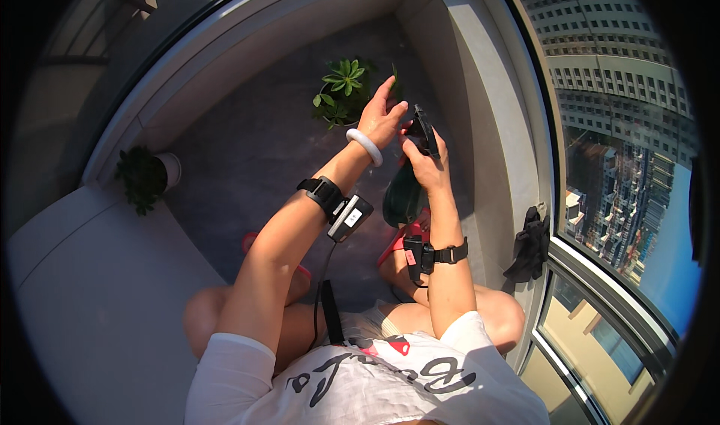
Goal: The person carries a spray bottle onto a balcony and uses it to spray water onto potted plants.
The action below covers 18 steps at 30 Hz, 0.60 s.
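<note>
My left hand (382, 116), with a pale bangle on its wrist, reaches over the right side of a leafy potted plant (344, 82); its fingers are partly spread near a narrow upright leaf, and whether they touch it is unclear. My right hand (424, 155) is closed around the black head and handle of a dark green spray bottle (403, 197), whose body hangs below the hand. The bottle stands close beside my left hand, apart from the plant. The plant's pot is mostly hidden by leaves and shadow.
Another plant in a white pot (171, 171) is by the left wall. A pale ledge (101, 290) fills the lower left. Black cloth (529, 248) hangs by the window at right. Red slippers (394, 244) are on my feet on the grey tiled floor (253, 127).
</note>
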### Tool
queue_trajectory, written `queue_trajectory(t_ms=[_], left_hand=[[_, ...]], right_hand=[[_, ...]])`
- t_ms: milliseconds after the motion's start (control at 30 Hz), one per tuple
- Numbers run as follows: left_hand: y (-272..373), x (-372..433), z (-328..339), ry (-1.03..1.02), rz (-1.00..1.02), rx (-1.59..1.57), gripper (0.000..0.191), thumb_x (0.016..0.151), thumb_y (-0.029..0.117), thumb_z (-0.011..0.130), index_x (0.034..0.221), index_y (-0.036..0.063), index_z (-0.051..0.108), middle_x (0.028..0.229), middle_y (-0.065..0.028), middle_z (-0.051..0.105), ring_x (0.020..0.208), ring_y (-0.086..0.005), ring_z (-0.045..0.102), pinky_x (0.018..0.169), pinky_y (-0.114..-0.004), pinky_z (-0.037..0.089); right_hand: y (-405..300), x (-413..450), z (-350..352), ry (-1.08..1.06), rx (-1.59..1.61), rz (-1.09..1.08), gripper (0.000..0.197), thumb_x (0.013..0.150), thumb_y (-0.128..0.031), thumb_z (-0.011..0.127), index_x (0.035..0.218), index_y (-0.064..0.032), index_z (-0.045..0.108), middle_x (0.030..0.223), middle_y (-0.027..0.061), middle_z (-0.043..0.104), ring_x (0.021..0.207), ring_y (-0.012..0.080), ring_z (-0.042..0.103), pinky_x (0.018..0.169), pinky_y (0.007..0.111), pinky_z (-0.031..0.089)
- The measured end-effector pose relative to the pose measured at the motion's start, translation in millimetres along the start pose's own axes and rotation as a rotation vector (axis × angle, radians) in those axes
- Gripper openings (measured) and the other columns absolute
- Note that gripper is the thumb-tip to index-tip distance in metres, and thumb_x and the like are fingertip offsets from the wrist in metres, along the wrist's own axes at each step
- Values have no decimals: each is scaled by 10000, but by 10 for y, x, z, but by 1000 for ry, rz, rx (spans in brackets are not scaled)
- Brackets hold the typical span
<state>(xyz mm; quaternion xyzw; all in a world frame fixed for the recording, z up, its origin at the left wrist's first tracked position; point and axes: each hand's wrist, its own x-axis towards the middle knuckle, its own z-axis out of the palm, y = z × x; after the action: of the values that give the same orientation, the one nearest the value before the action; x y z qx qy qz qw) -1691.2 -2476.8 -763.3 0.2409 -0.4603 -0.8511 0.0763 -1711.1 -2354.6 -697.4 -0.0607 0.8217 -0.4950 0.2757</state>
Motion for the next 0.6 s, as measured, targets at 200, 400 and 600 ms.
queue_trajectory(t_ms=[200, 400, 600], left_hand=[[-57, -7, -157, 65, 94, -34, 499, 993, 221, 571, 1429, 36, 414, 1251, -103, 578, 1144, -179, 529, 999, -323, 439], [-20, -147, -219, 196, 1, -429, 262, 993, 223, 575, 1206, 70, 572, 1129, -48, 651, 1018, -138, 610, 910, -301, 487], [-11, -205, -353, 261, -48, -468, 175, 968, 161, 589, 1133, 104, 608, 1047, -23, 684, 873, -112, 626, 774, -274, 512]], right_hand=[[-50, 32, 105, -30, 6, -3, 191, 814, -138, 659, 980, -49, 630, 743, 38, 665, 564, 141, 640, 559, 289, 499], [-108, 36, 187, -126, -154, -55, 172, 800, -144, 643, 940, -47, 619, 706, 59, 647, 586, 159, 641, 571, 306, 501], [-115, -42, 281, -180, -190, -45, 151, 803, -145, 638, 894, -31, 599, 669, 83, 628, 572, 196, 642, 560, 335, 501]])
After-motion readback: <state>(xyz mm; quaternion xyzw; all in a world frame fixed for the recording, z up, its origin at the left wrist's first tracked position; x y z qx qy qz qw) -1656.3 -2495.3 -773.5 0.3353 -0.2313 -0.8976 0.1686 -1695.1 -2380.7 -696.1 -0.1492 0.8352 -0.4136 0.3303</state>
